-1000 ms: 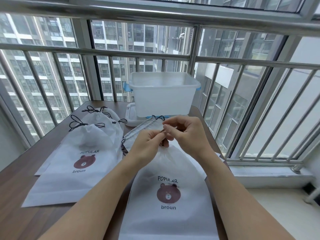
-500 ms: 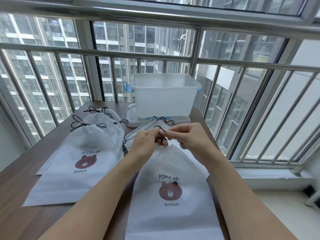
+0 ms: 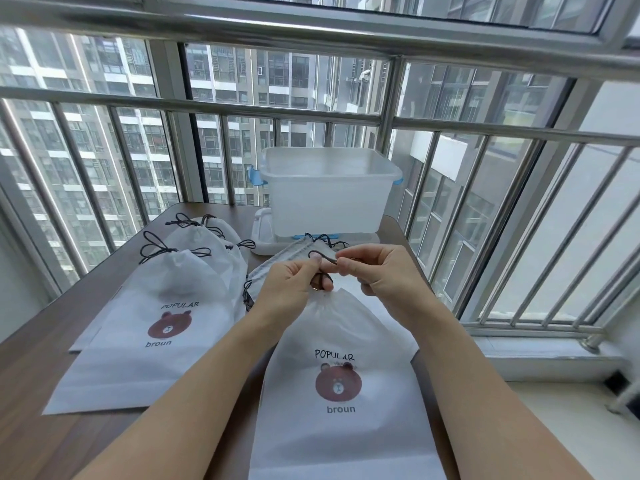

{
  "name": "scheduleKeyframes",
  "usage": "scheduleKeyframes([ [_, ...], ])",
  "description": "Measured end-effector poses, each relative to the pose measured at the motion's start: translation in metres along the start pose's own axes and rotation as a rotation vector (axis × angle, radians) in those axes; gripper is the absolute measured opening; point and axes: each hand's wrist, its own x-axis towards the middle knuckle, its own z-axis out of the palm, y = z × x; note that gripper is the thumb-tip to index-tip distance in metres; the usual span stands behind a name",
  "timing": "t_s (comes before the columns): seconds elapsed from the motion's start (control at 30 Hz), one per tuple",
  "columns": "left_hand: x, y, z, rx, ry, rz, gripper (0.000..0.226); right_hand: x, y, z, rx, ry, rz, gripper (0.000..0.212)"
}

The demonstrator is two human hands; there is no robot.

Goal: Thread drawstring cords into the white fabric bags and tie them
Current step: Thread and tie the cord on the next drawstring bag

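Observation:
A white fabric bag [image 3: 346, 403] with a brown bear print lies flat before me, its top gathered into a neck under my hands. A dark drawstring cord [image 3: 320, 255] loops up from that neck. My left hand [image 3: 289, 287] pinches the cord just above the gathered neck. My right hand [image 3: 382, 273] pinches the other part of the cord, fingertips almost touching the left ones. To the left lies a pile of closed white bags [image 3: 156, 327] with tied dark cords [image 3: 157, 249].
A translucent plastic bin [image 3: 327, 192] stands on its lid [image 3: 263, 237] at the table's far end. More white bags [image 3: 287, 254] lie behind my hands. The brown table [image 3: 27, 382] ends at a metal window railing [image 3: 450, 133] behind and to the right.
My hands have drawn slightly apart and a loop of cord now arches between the fingertips. The bag's neck stays gathered under them.

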Motion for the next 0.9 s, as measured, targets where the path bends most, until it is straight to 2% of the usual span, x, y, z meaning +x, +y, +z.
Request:
scheduleKeyframes([
  [0.1,-0.002,0.002,-0.002,0.02,0.016,-0.019,0.023,0.001,0.0,-0.005,-0.005,0.03,-0.004,0.018],
  [0.17,-0.002,0.002,-0.003,0.044,0.049,-0.035,0.019,0.001,-0.002,-0.008,0.009,-0.012,-0.014,0.017],
  [0.27,-0.001,0.002,-0.002,0.047,0.105,-0.044,0.023,-0.001,-0.005,-0.012,0.026,-0.164,0.006,0.019],
  [0.33,0.001,0.003,-0.002,-0.004,0.137,-0.054,0.031,-0.001,-0.003,-0.011,-0.024,-0.207,0.03,0.02],
  [0.53,0.0,0.004,0.0,-0.074,0.116,-0.076,0.045,0.002,0.004,-0.007,-0.151,-0.187,0.027,0.015],
  [0.73,0.001,0.003,0.0,-0.081,0.111,-0.069,0.045,0.002,0.004,0.001,-0.274,-0.181,-0.073,0.016],
  [0.9,0.001,0.002,-0.001,-0.138,0.073,-0.09,0.046,0.006,0.005,-0.002,-0.193,-0.093,-0.106,0.013],
])
